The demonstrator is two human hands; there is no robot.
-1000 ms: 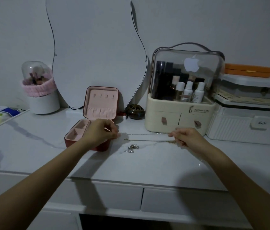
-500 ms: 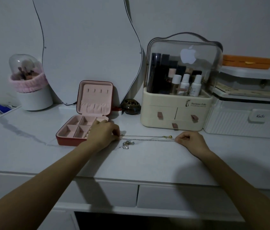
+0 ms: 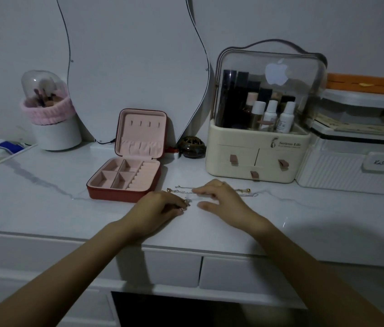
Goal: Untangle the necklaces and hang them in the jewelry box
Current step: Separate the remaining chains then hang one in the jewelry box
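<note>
The jewelry box (image 3: 115, 194), red outside and pink inside, stands open on the marble tabletop, its lid upright with a row of small hooks (image 3: 144, 124). To its right, thin necklace chains (image 3: 245, 193) lie stretched flat on the top, with a gold bead at the right end. A small tangled cluster (image 3: 187, 202) sits at the chains' left part. My left hand (image 3: 160, 207) rests on the table with its fingertips pinched on that cluster. My right hand (image 3: 221, 200) lies over the chains' middle, fingers spread, index fingertip pressing on a chain.
A cream cosmetics organiser (image 3: 257, 159) with a clear lid stands just behind the chains. White storage boxes (image 3: 351, 171) are at the right and a small dark round pot (image 3: 191, 147) behind the box. A brush holder (image 3: 54, 128) stands at the back left, and the table edge (image 3: 186, 245) runs below my wrists.
The chain that I held stretched between both hands now lies on the tabletop. My right hand has let go of its end and moved left to the middle. My left hand has shifted right onto the cluster.
</note>
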